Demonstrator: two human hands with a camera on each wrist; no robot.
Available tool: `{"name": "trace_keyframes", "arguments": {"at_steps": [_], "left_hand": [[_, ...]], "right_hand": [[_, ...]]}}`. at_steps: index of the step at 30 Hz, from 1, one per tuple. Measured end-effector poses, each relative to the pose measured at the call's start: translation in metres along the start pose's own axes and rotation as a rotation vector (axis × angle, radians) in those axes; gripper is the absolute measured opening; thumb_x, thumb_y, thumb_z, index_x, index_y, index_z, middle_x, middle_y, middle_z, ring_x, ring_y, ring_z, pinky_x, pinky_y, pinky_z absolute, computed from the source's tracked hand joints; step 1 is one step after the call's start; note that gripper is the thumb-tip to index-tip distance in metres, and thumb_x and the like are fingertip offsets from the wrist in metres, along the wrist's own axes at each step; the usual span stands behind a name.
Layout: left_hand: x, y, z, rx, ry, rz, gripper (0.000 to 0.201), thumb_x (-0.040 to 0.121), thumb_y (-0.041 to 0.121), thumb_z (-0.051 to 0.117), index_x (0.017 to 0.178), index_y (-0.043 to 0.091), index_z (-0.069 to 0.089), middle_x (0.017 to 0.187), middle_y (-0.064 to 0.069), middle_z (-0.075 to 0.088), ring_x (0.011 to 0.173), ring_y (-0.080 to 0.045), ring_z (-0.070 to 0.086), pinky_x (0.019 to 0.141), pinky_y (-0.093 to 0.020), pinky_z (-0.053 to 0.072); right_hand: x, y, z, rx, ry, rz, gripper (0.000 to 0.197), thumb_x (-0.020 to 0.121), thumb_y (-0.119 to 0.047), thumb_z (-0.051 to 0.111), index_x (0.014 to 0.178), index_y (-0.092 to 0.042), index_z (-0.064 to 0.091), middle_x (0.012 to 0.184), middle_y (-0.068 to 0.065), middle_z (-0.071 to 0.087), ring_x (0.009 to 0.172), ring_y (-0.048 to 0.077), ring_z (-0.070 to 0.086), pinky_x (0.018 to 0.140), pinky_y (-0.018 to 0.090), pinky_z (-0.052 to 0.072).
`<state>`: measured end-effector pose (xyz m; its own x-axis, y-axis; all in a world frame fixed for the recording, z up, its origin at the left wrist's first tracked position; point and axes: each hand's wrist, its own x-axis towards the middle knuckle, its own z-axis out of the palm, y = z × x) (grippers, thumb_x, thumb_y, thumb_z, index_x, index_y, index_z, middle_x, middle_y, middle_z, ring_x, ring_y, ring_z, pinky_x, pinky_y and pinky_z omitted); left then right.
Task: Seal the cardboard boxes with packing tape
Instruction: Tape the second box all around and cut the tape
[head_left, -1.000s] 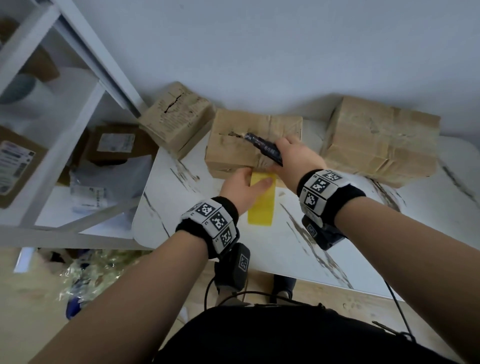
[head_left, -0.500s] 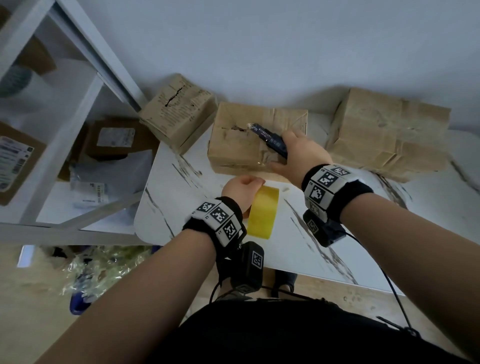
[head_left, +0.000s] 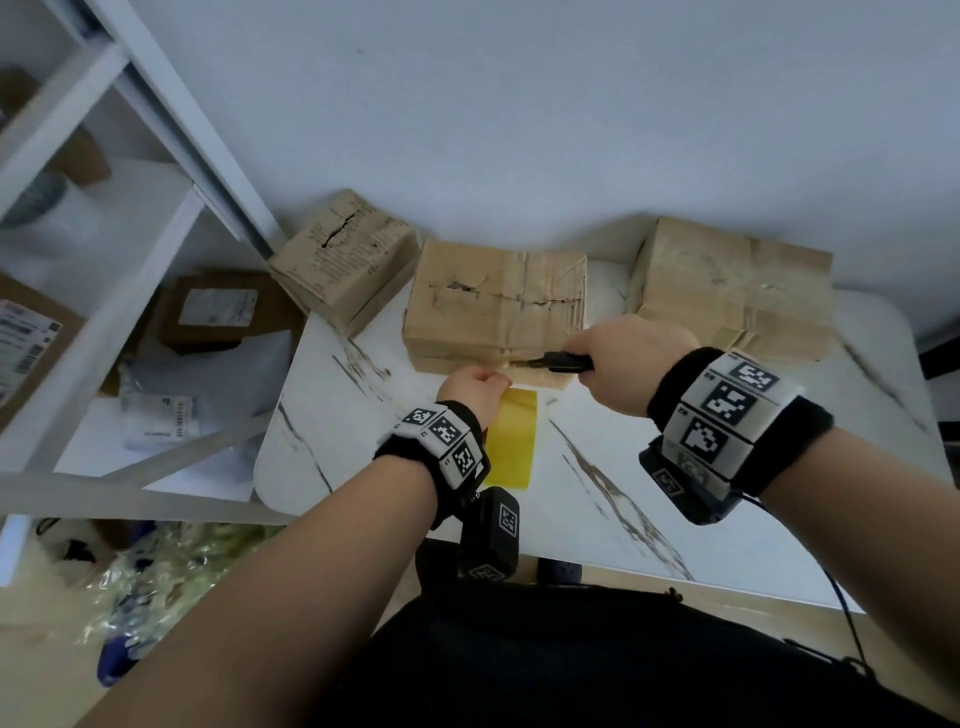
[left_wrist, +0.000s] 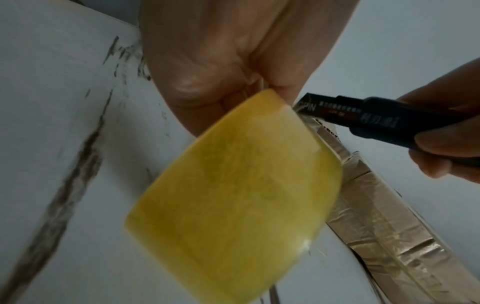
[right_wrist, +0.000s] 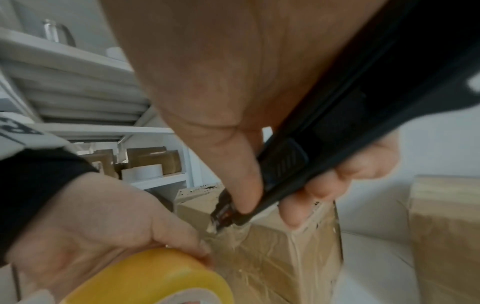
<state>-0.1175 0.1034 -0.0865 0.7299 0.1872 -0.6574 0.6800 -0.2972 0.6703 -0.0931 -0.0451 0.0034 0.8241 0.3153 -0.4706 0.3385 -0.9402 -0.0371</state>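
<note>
Three worn cardboard boxes stand at the back of the white marble table (head_left: 675, 499). The middle box (head_left: 493, 306) carries clear tape down its front face (right_wrist: 280, 259). My left hand (head_left: 474, 383) holds the yellow tape roll (head_left: 511, 439) just in front of that box, fingers through its core (left_wrist: 233, 195). My right hand (head_left: 621, 358) grips a black utility knife (head_left: 563, 362). Its blade tip (right_wrist: 217, 223) sits at the tape strip between the roll and the box's lower front edge. The knife (left_wrist: 363, 121) points left towards my left hand (right_wrist: 103, 226).
A left box (head_left: 343, 260) leans off the table's back-left corner; a larger right box (head_left: 727, 291) stands by the wall. A white shelf unit (head_left: 104, 270) at left holds parcels and a white tape roll (right_wrist: 141, 173). Plastic bags (head_left: 156, 566) lie on the floor.
My right hand has come down with the knife from the middle box's top to its lower front edge. The left hand has kept hold of the yellow roll in front of the box.
</note>
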Motion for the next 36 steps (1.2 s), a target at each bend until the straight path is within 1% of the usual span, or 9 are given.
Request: {"name": "trace_keyframes", "arguments": {"at_steps": [7, 10, 14, 19, 21, 25, 30, 33, 36], "left_hand": [[0.002, -0.003, 0.003, -0.001, 0.038, 0.034, 0.024, 0.092, 0.029, 0.056, 0.108, 0.014, 0.064, 0.109, -0.014, 0.066, 0.102, -0.033, 0.062, 0.091, -0.043, 0.051], [0.002, -0.004, 0.002, 0.007, 0.038, 0.019, 0.025, 0.092, 0.030, 0.057, 0.109, 0.012, 0.064, 0.108, -0.016, 0.066, 0.102, -0.035, 0.062, 0.090, -0.045, 0.052], [0.007, -0.007, -0.005, -0.009, 0.060, -0.021, 0.027, 0.090, 0.029, 0.057, 0.111, 0.013, 0.064, 0.107, -0.016, 0.066, 0.100, -0.034, 0.062, 0.089, -0.045, 0.053], [0.010, -0.004, -0.015, 0.017, 0.085, -0.023, 0.026, 0.091, 0.030, 0.054, 0.111, 0.015, 0.062, 0.108, -0.014, 0.065, 0.102, -0.034, 0.061, 0.091, -0.046, 0.052], [0.008, -0.002, -0.018, 0.069, 0.109, 0.021, 0.024, 0.094, 0.028, 0.051, 0.109, 0.013, 0.063, 0.099, -0.011, 0.064, 0.098, -0.033, 0.061, 0.089, -0.045, 0.052], [0.005, -0.001, -0.024, 0.194, 0.162, 0.099, 0.021, 0.094, 0.022, 0.050, 0.107, 0.011, 0.064, 0.092, -0.003, 0.057, 0.085, -0.023, 0.053, 0.079, -0.032, 0.049], [-0.004, -0.002, -0.030, 0.280, 0.209, 0.163, 0.016, 0.093, 0.020, 0.053, 0.100, 0.010, 0.064, 0.096, -0.001, 0.058, 0.087, -0.016, 0.049, 0.075, -0.023, 0.036], [-0.006, -0.004, -0.034, 0.297, 0.210, 0.185, 0.014, 0.093, 0.020, 0.054, 0.098, 0.011, 0.063, 0.105, -0.004, 0.063, 0.089, -0.015, 0.049, 0.076, -0.022, 0.036], [-0.007, -0.003, -0.040, 0.320, 0.193, 0.190, 0.014, 0.094, 0.021, 0.054, 0.099, 0.012, 0.063, 0.109, -0.004, 0.063, 0.091, -0.015, 0.049, 0.077, -0.022, 0.037]], "right_hand": [[0.007, -0.024, 0.005, -0.103, -0.024, 0.020, 0.027, 0.088, -0.003, 0.042, 0.103, -0.014, 0.063, 0.072, -0.002, 0.050, 0.070, 0.022, 0.055, 0.060, 0.031, 0.044], [0.007, -0.029, 0.006, -0.146, -0.009, 0.028, 0.026, 0.088, -0.001, 0.043, 0.101, -0.012, 0.063, 0.077, 0.000, 0.053, 0.070, 0.022, 0.054, 0.059, 0.031, 0.043], [-0.001, -0.008, 0.004, -0.145, -0.015, 0.073, 0.019, 0.091, -0.005, 0.040, 0.093, -0.015, 0.057, 0.067, -0.002, 0.044, 0.069, 0.021, 0.052, 0.064, 0.032, 0.048], [-0.004, 0.024, 0.032, -0.073, -0.046, 0.103, 0.022, 0.090, -0.015, 0.043, 0.100, -0.023, 0.061, 0.085, -0.003, 0.058, 0.078, 0.019, 0.057, 0.064, 0.029, 0.046], [0.002, 0.026, 0.054, 0.012, -0.090, 0.107, 0.023, 0.092, -0.018, 0.044, 0.108, -0.023, 0.060, 0.092, 0.000, 0.057, 0.085, 0.021, 0.057, 0.068, 0.029, 0.045], [0.015, 0.026, 0.095, 0.102, -0.093, 0.093, 0.027, 0.093, -0.021, 0.048, 0.120, -0.021, 0.051, 0.105, 0.006, 0.051, 0.098, 0.025, 0.051, 0.080, 0.033, 0.044], [0.023, 0.031, 0.115, 0.222, -0.059, 0.124, 0.031, 0.091, -0.024, 0.057, 0.120, -0.014, 0.051, 0.112, 0.008, 0.047, 0.104, 0.027, 0.051, 0.081, 0.034, 0.046], [0.021, 0.027, 0.100, 0.294, 0.101, 0.155, 0.028, 0.093, -0.035, 0.050, 0.108, -0.012, 0.057, 0.108, 0.006, 0.051, 0.097, 0.024, 0.052, 0.074, 0.031, 0.044], [0.021, 0.012, 0.073, 0.330, 0.498, 0.035, 0.025, 0.088, -0.037, 0.058, 0.087, -0.011, 0.057, 0.089, 0.005, 0.053, 0.080, 0.023, 0.049, 0.070, 0.029, 0.038]]}}
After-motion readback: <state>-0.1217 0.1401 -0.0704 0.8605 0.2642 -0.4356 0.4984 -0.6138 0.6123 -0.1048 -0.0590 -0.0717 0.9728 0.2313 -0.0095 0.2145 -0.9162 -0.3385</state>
